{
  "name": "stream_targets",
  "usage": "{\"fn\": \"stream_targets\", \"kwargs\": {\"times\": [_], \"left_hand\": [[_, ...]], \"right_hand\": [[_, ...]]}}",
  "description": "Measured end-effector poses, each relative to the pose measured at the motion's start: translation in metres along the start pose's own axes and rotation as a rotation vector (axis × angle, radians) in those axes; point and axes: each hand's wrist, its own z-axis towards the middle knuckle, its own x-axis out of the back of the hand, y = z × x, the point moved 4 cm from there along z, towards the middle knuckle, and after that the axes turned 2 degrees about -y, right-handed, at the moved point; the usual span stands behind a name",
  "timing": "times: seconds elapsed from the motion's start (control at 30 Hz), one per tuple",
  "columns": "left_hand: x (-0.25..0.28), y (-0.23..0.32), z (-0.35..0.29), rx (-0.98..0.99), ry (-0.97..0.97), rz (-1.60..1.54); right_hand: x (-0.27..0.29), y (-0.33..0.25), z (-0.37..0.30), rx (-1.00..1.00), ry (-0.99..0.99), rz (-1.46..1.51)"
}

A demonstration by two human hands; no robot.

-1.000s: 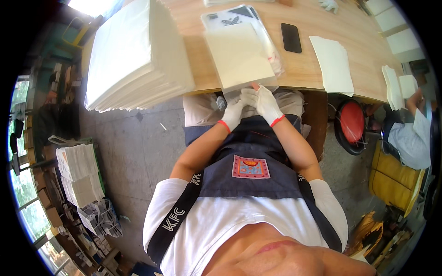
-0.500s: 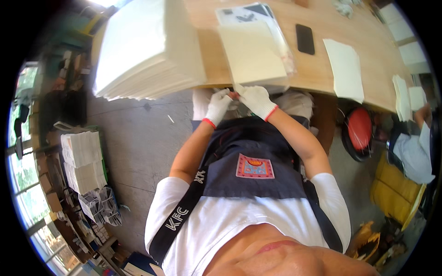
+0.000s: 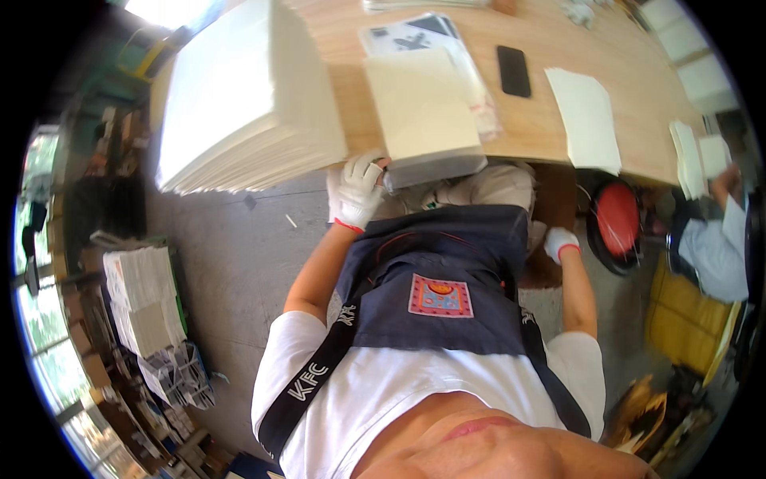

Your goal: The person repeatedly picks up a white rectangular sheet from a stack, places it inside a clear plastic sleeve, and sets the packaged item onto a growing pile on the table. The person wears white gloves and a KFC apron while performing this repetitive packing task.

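Observation:
My left hand (image 3: pixel 359 190), in a white knit glove with a red cuff, is at the table's near edge. Its fingers are loosely bent and a little apart, with bare fingertips beside the corner of a clear plastic sheet (image 3: pixel 439 168). I see nothing held in it. The plastic hangs over the edge beneath a cream-coloured paper stack (image 3: pixel 423 100). My right hand (image 3: pixel 561 244), gloved the same way, is lowered beside my right thigh, away from the table. Its fingers are turned away from view, so any grip there is hidden.
A tall stack of white paper (image 3: pixel 223 104) stands on the left of the wooden table (image 3: pixel 519 132). Printed sheets (image 3: pixel 411 36), a black phone (image 3: pixel 513 71) and white sheets (image 3: pixel 585 120) lie farther right. A red stool (image 3: pixel 617 215) and another person (image 3: pixel 710 247) are at right.
My hands, together at the table edge before, are now apart. The right moved down and right to my side; the left shifted slightly left. The cream stack's plastic now hangs lower over the edge.

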Motion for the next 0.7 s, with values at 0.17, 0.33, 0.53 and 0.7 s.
{"fn": "stream_targets", "kwargs": {"times": [0.17, 0.33, 0.53, 0.7], "left_hand": [[-0.032, 0.004, 0.006, -0.306, 0.116, -0.045], [-0.01, 0.012, 0.019, -0.324, -0.001, -0.139], [-0.041, -0.025, -0.04, 0.695, -0.056, -0.601], [-0.073, -0.031, -0.059, 1.196, 0.16, -1.269]], "right_hand": [[0.134, -0.099, -0.051, 0.444, 0.98, 0.532], [0.192, -0.169, -0.074, 0.883, 1.491, 0.254], [0.158, -0.192, -0.038, 0.582, 0.941, 1.116], [0.127, -0.2, -0.01, 0.396, 0.568, 1.675]]}}
